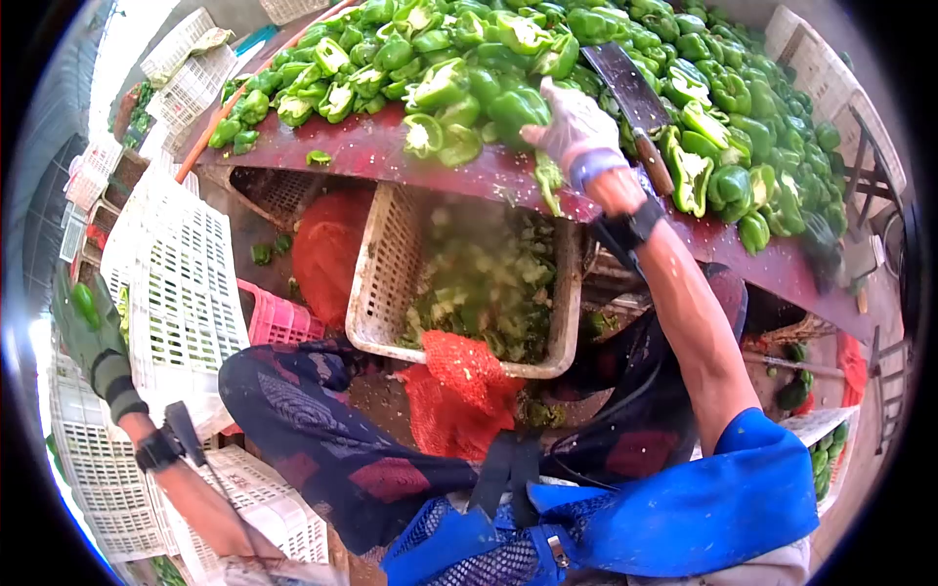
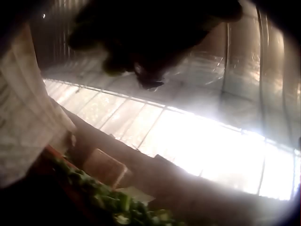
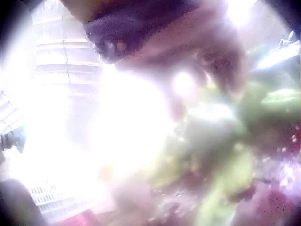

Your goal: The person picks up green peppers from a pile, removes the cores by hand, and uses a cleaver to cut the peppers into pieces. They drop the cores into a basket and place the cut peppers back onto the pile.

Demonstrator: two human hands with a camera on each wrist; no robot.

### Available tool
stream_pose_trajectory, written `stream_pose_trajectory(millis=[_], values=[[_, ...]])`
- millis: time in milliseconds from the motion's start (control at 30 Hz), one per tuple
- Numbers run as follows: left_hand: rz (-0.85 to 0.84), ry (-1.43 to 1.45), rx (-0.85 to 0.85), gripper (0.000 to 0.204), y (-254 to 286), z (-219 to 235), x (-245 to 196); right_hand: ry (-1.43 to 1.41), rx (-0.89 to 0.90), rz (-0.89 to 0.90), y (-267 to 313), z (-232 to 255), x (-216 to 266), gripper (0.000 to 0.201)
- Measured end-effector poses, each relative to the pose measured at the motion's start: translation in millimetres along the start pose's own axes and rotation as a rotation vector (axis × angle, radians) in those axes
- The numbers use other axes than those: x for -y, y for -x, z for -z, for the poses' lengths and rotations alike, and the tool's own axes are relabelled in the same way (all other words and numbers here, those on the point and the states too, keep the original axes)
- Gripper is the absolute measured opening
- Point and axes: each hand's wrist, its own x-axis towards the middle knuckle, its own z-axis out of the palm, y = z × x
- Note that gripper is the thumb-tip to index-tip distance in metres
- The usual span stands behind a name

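Observation:
My right hand (image 1: pixel 576 127), in a pale thin glove, reaches over the red tabletop (image 1: pixel 322 161) to the pile's near edge. Its forefinger and thumb are spread beside a whole green bell pepper (image 1: pixel 519 115), overlapping it in the head view. In the right wrist view the fingers (image 3: pixel 225 66) are blurred above the peppers. Far out to the left, my left hand (image 1: pixel 88 327) wears a dark green glove beside stacked white crates, its fingers stretched away from me. A bright green pepper-like shape (image 1: pixel 84 305) overlaps that glove. The left wrist view shows this hand (image 2: pixel 155 37) as a dark silhouette.
A cleaver (image 1: pixel 625 88) lies on the heaped peppers (image 1: pixel 703 83) right of my right hand. Below the table edge, a pale crate (image 1: pixel 366 283) of green scraps stands between my knees, a red mesh bag (image 1: pixel 454 400) over its rim. White crates (image 1: pixel 186 293) stand at left.

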Motion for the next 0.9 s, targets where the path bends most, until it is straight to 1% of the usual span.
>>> stream_pose_trajectory(millis=[67,100,133,167,200,233,267,300,333,367,433,467,500,533,567,600,633,667,700,733,767,833,867,900], values=[[0.158,-0.022,0.048,0.047,-10.7,14.7,-19.0,0.027,0.017,-0.006,-25.4,-5.7,5.9,0.085],[0.192,0.127,0.092,0.044,-9.3,15.9,-37.4,0.027,-0.001,0.016,-34.4,-18.3,8.6,0.092],[0.229,0.278,0.134,0.042,-4.1,13.7,-65.0,0.089,0.024,-0.005,-36.4,-22.7,18.1,0.092],[0.266,0.430,0.178,0.039,1.8,12.4,-98.2,0.154,0.051,-0.026,-37.1,-26.1,26.2,0.092],[0.321,0.652,0.232,0.037,6.9,16.0,-142.6,0.130,0.050,-0.015,-41.8,-41.5,24.5,0.090],[0.373,0.875,0.286,0.035,11.5,18.8,-190.1,0.037,0.041,-0.022,-41.5,-44.3,22.4,0.088],[0.330,1.066,0.306,0.035,16.3,14.4,-228.9,-0.057,0.030,-0.026,-40.0,-43.9,20.2,0.086],[0.326,1.243,0.389,0.034,22.7,11.4,-261.4,-0.151,0.020,-0.032,-35.2,-43.9,18.6,0.084],[0.338,1.419,0.480,0.034,28.9,8.3,-293.9,-0.328,-0.028,-0.058,-17.2,-32.1,22.4,0.079],[0.364,1.579,0.577,0.034,35.0,5.1,-326.4,-0.534,-0.027,-0.092,-7.1,-25.6,23.9,0.078],[0.973,2.102,0.989,0.038,42.4,9.9,-383.7,-0.944,-0.026,-0.151,7.7,-15.9,24.6,0.076],[0.747,2.156,0.838,0.045,53.0,8.3,-412.7,-1.070,-0.018,-0.108,21.4,-13.9,26.9,0.075],[0.765,2.306,0.778,0.049,54.0,12.7,-431.2,-1.198,-0.008,-0.064,36.6,-14.4,30.6,0.075],[0.778,2.458,0.720,0.054,54.4,17.8,-449.4,-1.130,-0.144,0.150,49.7,-22.9,33.1,0.084],[1.062,2.711,0.731,0.056,41.9,27.6,-458.4,-1.014,-0.169,0.265,64.1,-31.8,34.8,0.085],[1.378,2.936,0.717,0.058,33.5,36.3,-456.6,-0.883,-0.206,0.383,78.3,-26.9,37.0,0.081],[1.578,2.733,0.682,0.058,32.0,51.9,-441.4,-0.750,-0.243,0.496,92.0,-16.0,38.4,0.078],[1.508,2.786,0.650,0.056,31.7,59.1,-426.7,-0.871,-0.051,0.445,101.5,-7.1,39.4,0.073],[1.435,2.838,0.616,0.054,33.1,61.1,-412.8,-0.780,-0.036,0.574,106.7,2.6,37.7,0.056],[1.530,2.732,0.615,0.054,38.7,54.1,-402.7,-0.728,-0.021,0.653,111.3,5.9,35.8,0.049],[1.487,2.744,0.597,0.053,39.1,48.1,-392.0,-0.675,-0.011,0.733,114.2,9.9,37.5,0.042],[1.387,2.913,0.634,0.049,48.9,49.5,-377.4,-0.564,0.126,0.612,123.6,20.7,45.0,0.037],[1.252,3.084,0.770,0.048,47.8,54.0,-370.2,-0.507,0.194,0.552,128.4,23.6,49.0,0.034],[1.095,3.245,0.916,0.046,46.1,59.0,-363.5,-0.464,0.094,0.599,132.6,23.0,53.3,0.031]])
